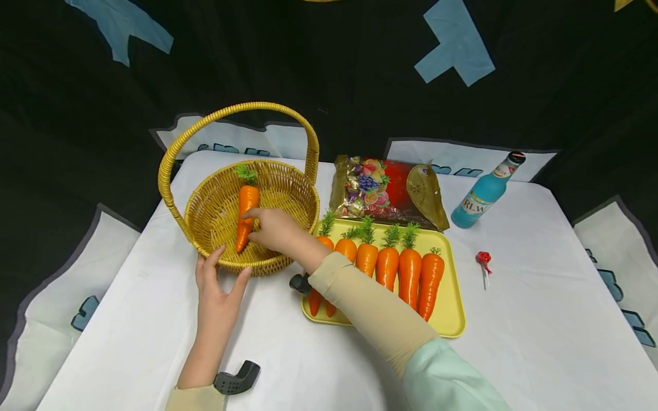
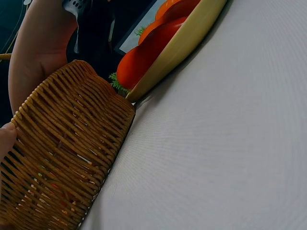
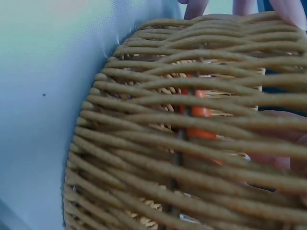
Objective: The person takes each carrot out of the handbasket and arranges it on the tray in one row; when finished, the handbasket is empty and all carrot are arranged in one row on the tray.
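A yellow wicker basket (image 1: 200, 200) with a tall arched handle stands at the left of the table. Inside it, my right hand (image 1: 277, 231) pinches an orange toy carrot (image 1: 249, 200) with a green top. The carrot lies lengthwise, its tip toward me; in the right wrist view, orange shows through the weave (image 3: 200, 112). My left hand (image 1: 218, 297) rests spread against the basket's near side, fingertips at the rim; its thumb (image 2: 5, 139) touches the wicker in the left wrist view. Several more carrots (image 1: 408, 274) lie side by side on a yellow tray (image 1: 453, 308), partly hidden by my right forearm.
Behind the tray lies a red and gold candy bag (image 1: 393, 191). A blue bottle (image 1: 483, 197) with a dark cap stands at the back right, and a red lollipop (image 1: 484, 260) lies in front of it. White cloth (image 1: 540, 331) covers the table.
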`<state>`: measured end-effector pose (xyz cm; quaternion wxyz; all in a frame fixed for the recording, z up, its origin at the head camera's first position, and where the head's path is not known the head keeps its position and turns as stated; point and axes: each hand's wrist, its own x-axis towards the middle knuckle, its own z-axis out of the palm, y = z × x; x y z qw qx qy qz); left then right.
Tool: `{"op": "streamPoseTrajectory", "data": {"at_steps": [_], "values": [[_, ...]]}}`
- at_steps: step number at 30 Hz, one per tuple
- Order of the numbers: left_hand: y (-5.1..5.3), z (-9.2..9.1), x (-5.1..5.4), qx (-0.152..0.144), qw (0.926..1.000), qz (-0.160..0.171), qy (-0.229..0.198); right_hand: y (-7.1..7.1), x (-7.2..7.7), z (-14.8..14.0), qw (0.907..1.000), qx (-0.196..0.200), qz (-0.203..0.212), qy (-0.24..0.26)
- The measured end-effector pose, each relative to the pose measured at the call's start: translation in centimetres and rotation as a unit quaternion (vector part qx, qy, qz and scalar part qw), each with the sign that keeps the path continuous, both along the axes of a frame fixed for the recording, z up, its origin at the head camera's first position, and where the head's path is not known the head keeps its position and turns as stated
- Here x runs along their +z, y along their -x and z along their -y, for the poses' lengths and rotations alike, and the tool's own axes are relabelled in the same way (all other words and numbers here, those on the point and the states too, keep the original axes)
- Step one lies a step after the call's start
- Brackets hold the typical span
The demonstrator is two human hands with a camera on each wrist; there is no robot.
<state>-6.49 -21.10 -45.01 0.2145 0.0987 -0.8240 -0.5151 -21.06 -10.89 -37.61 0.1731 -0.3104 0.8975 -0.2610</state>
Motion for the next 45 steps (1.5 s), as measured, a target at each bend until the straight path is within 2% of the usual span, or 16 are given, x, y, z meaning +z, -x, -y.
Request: {"op": "streamPoseTrajectory", "data": {"at_steps": [7, 11, 18, 26, 35, 45], "values": [[-0.1, 0.0, 0.1, 0.000, 1.0000, -0.005, -0.003, 0.1, -0.4, 1.2, 0.9995, 0.005, -0.016, -0.025], [-0.1, 0.0, 0.0, 0.002, 1.0000, -0.001, 0.001, 0.2, -0.6, 1.7, 0.9995, -0.001, -0.010, -0.031], [-0.1, 0.0, 0.1, 0.004, 1.0000, 0.005, 0.004, 0.3, -1.1, 2.4, 0.9977, 0.004, -0.039, -0.056], [-0.1, 0.0, 0.2, 0.002, 1.0000, -0.004, 0.006, 0.4, -1.3, 2.8, 0.9957, 0.000, -0.050, -0.078], [0.0, 0.0, 0.1, 0.005, 1.0000, -0.003, 0.003, 0.3, -1.1, 3.1, 0.9939, -0.006, -0.066, -0.089], [0.0, 0.1, 0.1, 0.003, 0.9999, -0.010, 0.004, 0.6, -1.4, 2.7, 0.9956, -0.009, -0.066, -0.065]]}}
